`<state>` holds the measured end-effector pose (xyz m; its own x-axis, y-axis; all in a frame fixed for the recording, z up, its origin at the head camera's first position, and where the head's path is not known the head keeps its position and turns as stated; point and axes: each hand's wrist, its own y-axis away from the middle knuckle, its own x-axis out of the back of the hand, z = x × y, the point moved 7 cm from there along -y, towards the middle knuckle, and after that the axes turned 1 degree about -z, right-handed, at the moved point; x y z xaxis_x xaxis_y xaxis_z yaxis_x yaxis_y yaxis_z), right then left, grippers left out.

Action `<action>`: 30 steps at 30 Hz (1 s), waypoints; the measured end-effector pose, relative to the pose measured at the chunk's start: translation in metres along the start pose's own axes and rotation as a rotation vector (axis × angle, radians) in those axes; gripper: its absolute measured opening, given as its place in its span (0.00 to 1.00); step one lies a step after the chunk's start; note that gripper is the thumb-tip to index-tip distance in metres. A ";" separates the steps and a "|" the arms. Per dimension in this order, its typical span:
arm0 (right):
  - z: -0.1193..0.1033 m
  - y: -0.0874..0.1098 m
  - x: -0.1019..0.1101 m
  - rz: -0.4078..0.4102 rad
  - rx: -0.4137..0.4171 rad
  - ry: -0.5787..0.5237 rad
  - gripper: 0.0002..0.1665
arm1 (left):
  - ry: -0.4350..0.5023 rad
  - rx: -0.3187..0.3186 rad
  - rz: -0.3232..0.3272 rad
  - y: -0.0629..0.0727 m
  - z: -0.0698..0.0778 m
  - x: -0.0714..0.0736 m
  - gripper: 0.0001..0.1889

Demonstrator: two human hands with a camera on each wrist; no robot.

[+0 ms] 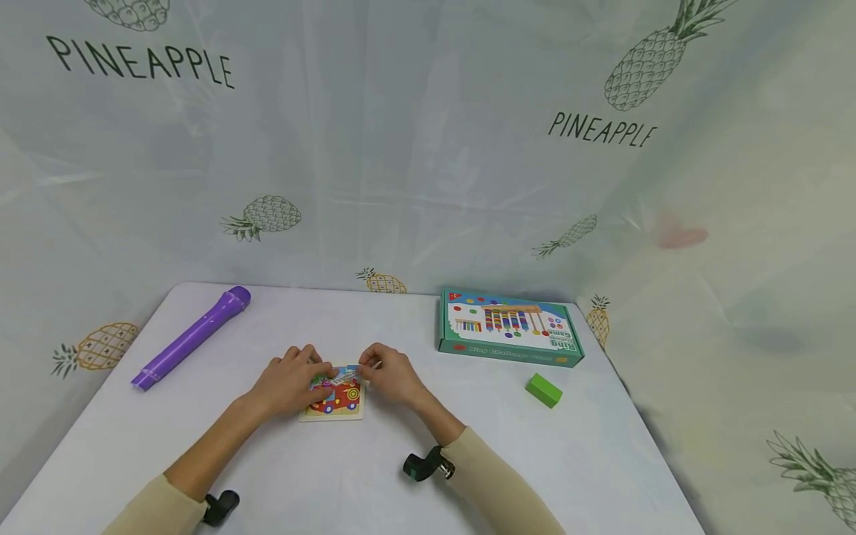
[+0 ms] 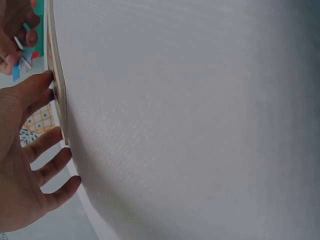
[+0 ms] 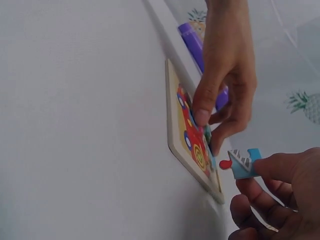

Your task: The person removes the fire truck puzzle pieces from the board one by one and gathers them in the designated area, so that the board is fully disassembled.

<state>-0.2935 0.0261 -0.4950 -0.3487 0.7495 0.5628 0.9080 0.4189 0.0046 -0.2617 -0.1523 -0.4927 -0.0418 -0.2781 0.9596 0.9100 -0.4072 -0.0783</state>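
Note:
A small wooden jigsaw puzzle (image 1: 342,406) with a red fire-engine picture lies on the white table, framed by a pale border. My left hand (image 1: 287,381) rests over its left side, thumb and forefinger touching the picture; in the left wrist view the other fingers (image 2: 54,165) extend loosely beside the board's edge. My right hand (image 1: 391,374) is at the puzzle's upper right corner. Between its thumb and fingers it pinches a puzzle piece (image 3: 243,166), light blue with a grey-and-white ladder part and a red tab, held just above the board in the right wrist view.
A purple tube-shaped toy (image 1: 190,340) with a rounded knob end lies at the table's left. Toward the back right is a green Ring Challenge game box (image 1: 511,328), with a green block (image 1: 544,390) in front of it. A pineapple-print curtain (image 1: 401,148) hangs behind the table.

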 end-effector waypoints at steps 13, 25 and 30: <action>0.029 0.017 0.046 0.087 -0.041 -0.052 0.05 | 0.000 0.011 -0.009 0.001 -0.002 -0.001 0.18; 0.071 0.039 0.089 0.166 -0.157 -0.061 0.07 | 0.005 0.008 0.001 0.001 -0.001 -0.003 0.18; 0.081 0.045 0.099 0.186 -0.181 -0.038 0.08 | 0.002 0.012 0.000 0.001 0.000 -0.001 0.17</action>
<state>-0.3066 0.1610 -0.5062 -0.1776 0.8249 0.5367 0.9828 0.1763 0.0542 -0.2608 -0.1520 -0.4938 -0.0431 -0.2801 0.9590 0.9147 -0.3971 -0.0749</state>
